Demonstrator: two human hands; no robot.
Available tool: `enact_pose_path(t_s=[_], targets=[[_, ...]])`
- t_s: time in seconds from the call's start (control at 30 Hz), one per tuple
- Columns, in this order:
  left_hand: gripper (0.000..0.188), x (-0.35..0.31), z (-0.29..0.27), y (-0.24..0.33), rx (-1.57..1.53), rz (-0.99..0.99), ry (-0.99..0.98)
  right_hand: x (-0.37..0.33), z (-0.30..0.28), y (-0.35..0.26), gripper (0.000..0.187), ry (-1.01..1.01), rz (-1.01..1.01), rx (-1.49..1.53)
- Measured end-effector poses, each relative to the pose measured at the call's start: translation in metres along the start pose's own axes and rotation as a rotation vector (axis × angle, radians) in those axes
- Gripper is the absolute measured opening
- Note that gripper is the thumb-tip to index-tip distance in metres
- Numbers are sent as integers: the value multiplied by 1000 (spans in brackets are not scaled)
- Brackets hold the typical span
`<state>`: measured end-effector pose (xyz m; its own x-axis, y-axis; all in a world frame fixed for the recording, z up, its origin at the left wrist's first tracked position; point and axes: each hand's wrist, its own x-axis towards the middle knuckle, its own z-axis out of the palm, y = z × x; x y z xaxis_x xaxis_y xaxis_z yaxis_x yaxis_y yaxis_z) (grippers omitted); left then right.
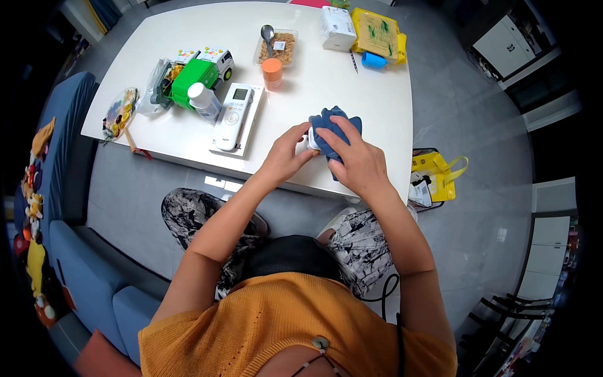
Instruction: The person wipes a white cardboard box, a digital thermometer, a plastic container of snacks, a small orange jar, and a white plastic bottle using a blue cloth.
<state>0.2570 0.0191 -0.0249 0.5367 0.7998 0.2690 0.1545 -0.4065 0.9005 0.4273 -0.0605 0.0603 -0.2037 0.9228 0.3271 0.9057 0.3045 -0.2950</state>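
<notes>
1. The right hand (357, 164) presses a blue cloth (333, 129) over a small white object (311, 139); its fingers (331, 134) are curled and clamped on the cloth.
2. The left hand (287, 156) pinches the white object from the side, fingers closed on it.
3. Cloth and object sit between both hands, just above the white table (295, 100) near its front edge.
4. A white remote (233, 116) lies left of the left fingers, apart.
</notes>
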Motion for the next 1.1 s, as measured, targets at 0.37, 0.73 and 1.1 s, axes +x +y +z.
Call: enact_pose_path(t_s=[0.37,0.73,1.1], targets=[[50,1,12,-2,24,62,92,-27,49,19,50,-116,439,232],[55,-1,22,2,117,-40,151,-29,42,37,49,180,451,793],[67,0,12,12,281,69,57,-41,58,46,52,-306,437,150]])
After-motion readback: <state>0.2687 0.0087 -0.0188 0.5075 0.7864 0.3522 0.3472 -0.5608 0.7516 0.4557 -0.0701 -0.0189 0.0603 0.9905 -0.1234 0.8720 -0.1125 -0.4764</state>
